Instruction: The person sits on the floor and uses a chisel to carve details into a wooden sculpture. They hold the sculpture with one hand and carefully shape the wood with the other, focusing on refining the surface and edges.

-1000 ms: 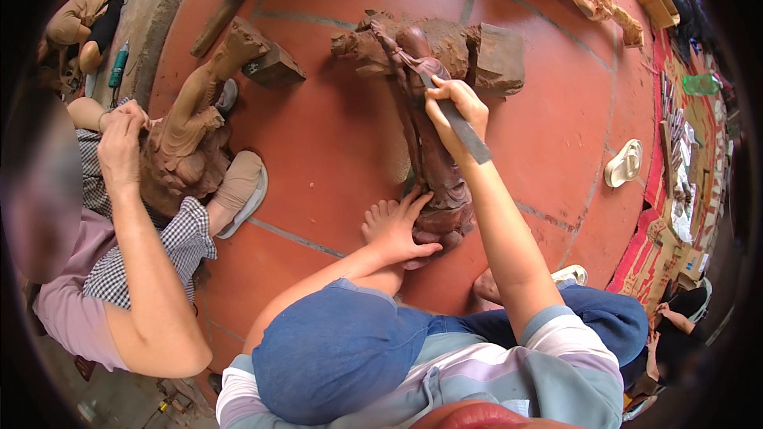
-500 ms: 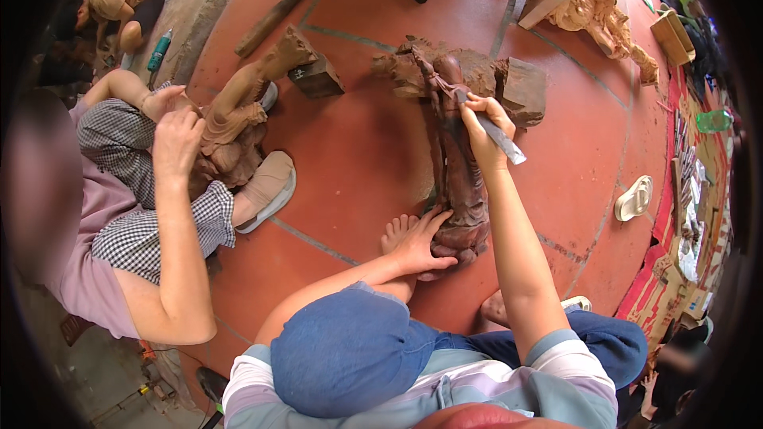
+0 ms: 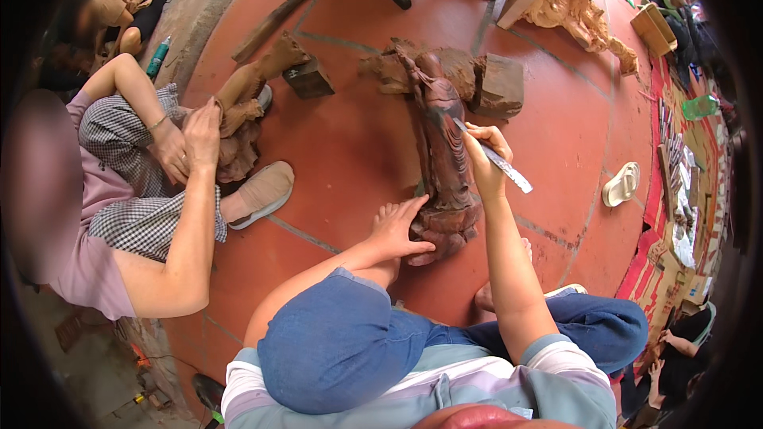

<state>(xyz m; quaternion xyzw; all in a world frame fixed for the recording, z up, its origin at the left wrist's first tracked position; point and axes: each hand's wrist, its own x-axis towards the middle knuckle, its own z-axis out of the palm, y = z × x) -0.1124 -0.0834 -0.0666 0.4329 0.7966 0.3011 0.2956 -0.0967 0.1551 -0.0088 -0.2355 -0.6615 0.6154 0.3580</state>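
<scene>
Head view, looking down: a dark wooden figure carving (image 3: 442, 143) lies lengthwise on the red tiled floor (image 3: 350, 143), its upper end resting against a rough wooden block (image 3: 497, 83) and its base toward the seated person.

Hand states:
- The left hand (image 3: 400, 226) lies flat and spread, fingers apart, pressed on the base of the carving. Judged purpose: to hold the piece down so it does not slide on the tiles.
- The right hand (image 3: 485, 160) is closed around a flat metal rasp (image 3: 497, 160), whose tip meets the middle of the carving on its right flank while the free end sticks out to the right, away from the wood. The angle suits working along the grain.

The person's bare foot (image 3: 486, 295) rests just below the base, near the knee in blue trousers (image 3: 342, 342).

Clearances: to the right of the carving the floor is open as far as a pale sandal (image 3: 621, 184); beyond it a row of tools (image 3: 675, 167) lines the red mat (image 3: 664, 270). To the left, bare tile separates the carving from a second person's hands (image 3: 191, 143), which rest on a lighter unfinished carving (image 3: 242, 111). A small wooden block (image 3: 310, 79) and a long stick (image 3: 278, 17) lie well apart at top left.
</scene>
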